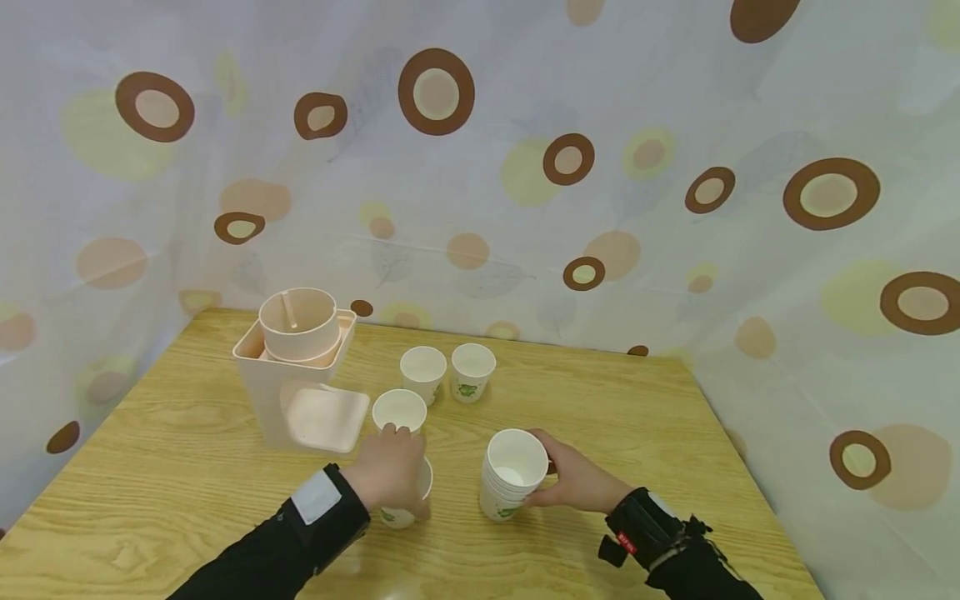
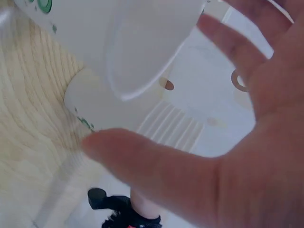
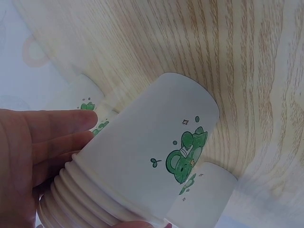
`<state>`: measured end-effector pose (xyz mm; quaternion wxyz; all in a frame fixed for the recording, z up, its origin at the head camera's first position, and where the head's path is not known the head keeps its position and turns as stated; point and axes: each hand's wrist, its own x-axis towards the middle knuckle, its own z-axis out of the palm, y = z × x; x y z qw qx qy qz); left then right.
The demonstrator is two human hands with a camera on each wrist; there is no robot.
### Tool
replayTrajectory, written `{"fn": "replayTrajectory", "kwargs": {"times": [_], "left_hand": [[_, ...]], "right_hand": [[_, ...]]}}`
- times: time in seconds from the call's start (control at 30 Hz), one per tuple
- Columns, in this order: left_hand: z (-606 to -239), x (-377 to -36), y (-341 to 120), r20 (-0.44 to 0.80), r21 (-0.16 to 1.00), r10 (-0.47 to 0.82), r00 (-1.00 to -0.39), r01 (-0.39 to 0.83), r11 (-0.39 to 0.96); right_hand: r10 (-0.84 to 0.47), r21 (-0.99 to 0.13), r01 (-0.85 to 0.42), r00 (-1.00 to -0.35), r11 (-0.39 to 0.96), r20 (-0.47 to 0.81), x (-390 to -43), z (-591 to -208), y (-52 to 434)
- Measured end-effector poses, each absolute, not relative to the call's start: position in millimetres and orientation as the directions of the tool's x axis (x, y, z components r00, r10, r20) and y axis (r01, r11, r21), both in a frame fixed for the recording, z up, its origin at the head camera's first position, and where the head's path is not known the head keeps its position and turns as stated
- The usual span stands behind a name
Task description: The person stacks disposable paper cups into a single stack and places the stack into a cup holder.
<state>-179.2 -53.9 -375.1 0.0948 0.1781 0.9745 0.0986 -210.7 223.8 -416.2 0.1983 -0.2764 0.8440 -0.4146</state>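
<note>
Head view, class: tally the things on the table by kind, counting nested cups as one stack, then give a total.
Single paper cups: 4
Stack of nested cups: 1
Pink dispenser: 1
Total: 6

backdrop: pale curtain (image 1: 480, 167) with brown rings | furniture: light wood-grain table (image 1: 637, 417) | light: soft, even

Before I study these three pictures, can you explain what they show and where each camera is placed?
No machine: a person works with two bare hands. The wide picture comes from a head camera; the close ones from cameras on each wrist. On the wooden table stand a pink holder and three single paper cups. The left hand grips another cup from above. The right hand holds a stack of nested cups, printed with green cartoons.
</note>
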Motion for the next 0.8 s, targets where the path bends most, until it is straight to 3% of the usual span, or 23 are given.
{"fn": "replayTrajectory", "kwargs": {"times": [0.17, 0.3, 0.5, 0.8], "left_hand": [[-374, -178, -56, -0.204, 0.226, 0.442, -0.873, 0.398, 0.889], [-376, -178, -55, -0.186, 0.201, 0.448, -0.875, 0.412, 0.889], [-365, -181, -52, -0.111, 0.255, 0.452, -0.885, 0.414, 0.874], [-312, -190, -45, 0.096, 0.333, 0.435, -0.895, 0.441, 0.834]], "right_hand": [[-0.628, -0.808, -0.303, -0.772, 0.506, -0.103, -210, -416, 226], [-0.63, -0.815, -0.298, -0.77, 0.497, -0.103, -210, -417, 226], [-0.633, -0.835, -0.274, -0.766, 0.478, -0.11, -211, -419, 227], [-0.64, -0.855, -0.266, -0.762, 0.445, -0.096, -211, -418, 218]]}}
